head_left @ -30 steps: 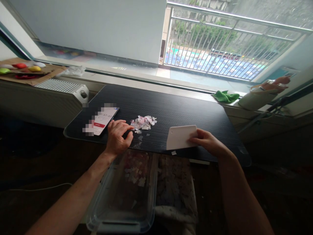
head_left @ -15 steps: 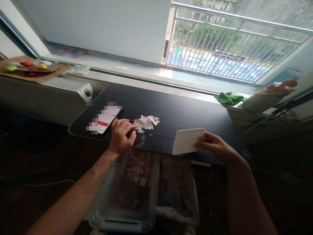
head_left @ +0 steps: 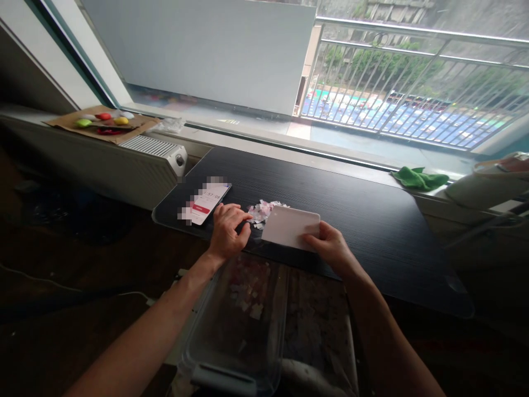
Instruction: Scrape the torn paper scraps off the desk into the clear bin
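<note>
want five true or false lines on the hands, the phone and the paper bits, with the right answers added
1. The right hand grips a flat white scraper. True.
2. The smartphone lies to the right of the pile of paper scraps. False: it lies to the left of the pile.
3. The left hand is near the pile and holds nothing visible. True.
4. More paper scraps lie inside the clear plastic bin. True.
5. The green cloth lies in that bin. False: it lies by the window, past the far edge of the black table.
</note>
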The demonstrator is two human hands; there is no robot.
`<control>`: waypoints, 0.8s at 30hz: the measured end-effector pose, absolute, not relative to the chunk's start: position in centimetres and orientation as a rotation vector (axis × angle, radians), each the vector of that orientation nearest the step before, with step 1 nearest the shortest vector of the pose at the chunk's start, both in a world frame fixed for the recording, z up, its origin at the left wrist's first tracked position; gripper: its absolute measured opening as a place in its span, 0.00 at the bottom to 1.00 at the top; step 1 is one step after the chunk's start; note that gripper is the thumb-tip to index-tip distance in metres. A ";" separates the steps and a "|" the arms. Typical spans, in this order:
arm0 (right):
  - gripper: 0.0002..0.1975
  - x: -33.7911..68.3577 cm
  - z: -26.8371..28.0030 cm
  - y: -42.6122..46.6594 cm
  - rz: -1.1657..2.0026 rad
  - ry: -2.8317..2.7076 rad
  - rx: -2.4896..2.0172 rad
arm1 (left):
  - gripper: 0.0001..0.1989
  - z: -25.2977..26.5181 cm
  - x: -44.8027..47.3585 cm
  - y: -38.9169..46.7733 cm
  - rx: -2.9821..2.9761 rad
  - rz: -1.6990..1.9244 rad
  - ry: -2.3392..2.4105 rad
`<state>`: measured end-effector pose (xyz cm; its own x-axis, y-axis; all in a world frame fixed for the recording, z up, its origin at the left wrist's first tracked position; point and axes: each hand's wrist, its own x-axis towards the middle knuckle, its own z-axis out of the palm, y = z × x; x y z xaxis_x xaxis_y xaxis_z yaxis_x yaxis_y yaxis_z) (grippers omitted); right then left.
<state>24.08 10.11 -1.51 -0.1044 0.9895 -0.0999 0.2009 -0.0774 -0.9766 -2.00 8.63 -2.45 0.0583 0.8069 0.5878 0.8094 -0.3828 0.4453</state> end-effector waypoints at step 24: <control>0.15 25.1 0.8 8.6 1.328 -1.379 -1.396 | 0.08 -2.4 -2.1 8.6 -2.291 -1.253 -1.742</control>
<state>25.14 8.59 0.77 -0.1210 0.9796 -0.1607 0.1973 -0.1350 -0.9710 -2.06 8.60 -2.44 0.0653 0.8088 0.5844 0.8114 -0.3839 0.4407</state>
